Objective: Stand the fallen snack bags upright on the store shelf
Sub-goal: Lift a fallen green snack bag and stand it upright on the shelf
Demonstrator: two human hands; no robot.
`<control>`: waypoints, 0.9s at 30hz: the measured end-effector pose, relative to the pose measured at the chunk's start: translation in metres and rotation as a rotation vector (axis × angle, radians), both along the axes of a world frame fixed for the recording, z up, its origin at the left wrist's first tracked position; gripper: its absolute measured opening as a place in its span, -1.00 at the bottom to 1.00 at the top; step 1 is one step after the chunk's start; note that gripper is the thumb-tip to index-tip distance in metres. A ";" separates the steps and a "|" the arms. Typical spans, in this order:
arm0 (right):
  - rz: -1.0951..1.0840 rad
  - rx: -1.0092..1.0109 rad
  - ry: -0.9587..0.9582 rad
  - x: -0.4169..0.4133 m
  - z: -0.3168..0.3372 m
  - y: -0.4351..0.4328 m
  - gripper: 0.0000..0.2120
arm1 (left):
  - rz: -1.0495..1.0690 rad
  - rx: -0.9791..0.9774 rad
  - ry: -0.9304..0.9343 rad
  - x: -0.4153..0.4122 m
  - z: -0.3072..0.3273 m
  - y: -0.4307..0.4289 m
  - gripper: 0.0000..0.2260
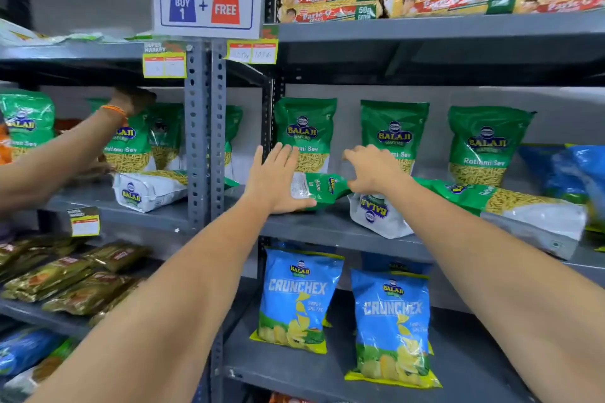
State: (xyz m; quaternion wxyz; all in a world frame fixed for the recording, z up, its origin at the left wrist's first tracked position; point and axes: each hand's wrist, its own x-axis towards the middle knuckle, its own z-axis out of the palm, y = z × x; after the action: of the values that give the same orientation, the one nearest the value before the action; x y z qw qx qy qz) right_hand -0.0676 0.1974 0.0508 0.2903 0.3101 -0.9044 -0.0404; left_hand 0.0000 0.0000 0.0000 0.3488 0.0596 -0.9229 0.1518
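Observation:
A fallen green Balaji Ratlami Sev bag (322, 189) lies crumpled on the grey middle shelf (320, 232). My left hand (275, 180) presses against its left end, fingers straight and thumb under the bag. My right hand (373, 170) pinches its right end. A second fallen bag (376, 217) shows its white bottom just below my right hand. A third fallen bag (514, 209) lies flat to the right. Behind them three green bags stand upright: the left bag (306, 127), the middle bag (394, 131) and the right bag (487, 144).
In the left bay another person's arm (82, 141) reaches among green bags, with one fallen bag (147, 191) on that shelf. Blue Crunchex bags (298, 298) stand on the shelf below. Blue bags (569, 170) sit far right. A steel upright (204, 141) divides the bays.

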 end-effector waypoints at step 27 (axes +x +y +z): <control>0.078 0.117 0.141 -0.026 0.031 -0.039 -0.76 | -0.030 0.113 0.024 -0.053 -0.026 -0.068 -0.15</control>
State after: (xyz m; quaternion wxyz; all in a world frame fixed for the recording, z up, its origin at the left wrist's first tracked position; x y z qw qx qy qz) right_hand -0.0934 0.1583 0.0820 0.3358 0.3578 -0.8652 -0.1038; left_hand -0.0530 -0.0681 -0.0259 0.3580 0.0669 -0.9266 0.0936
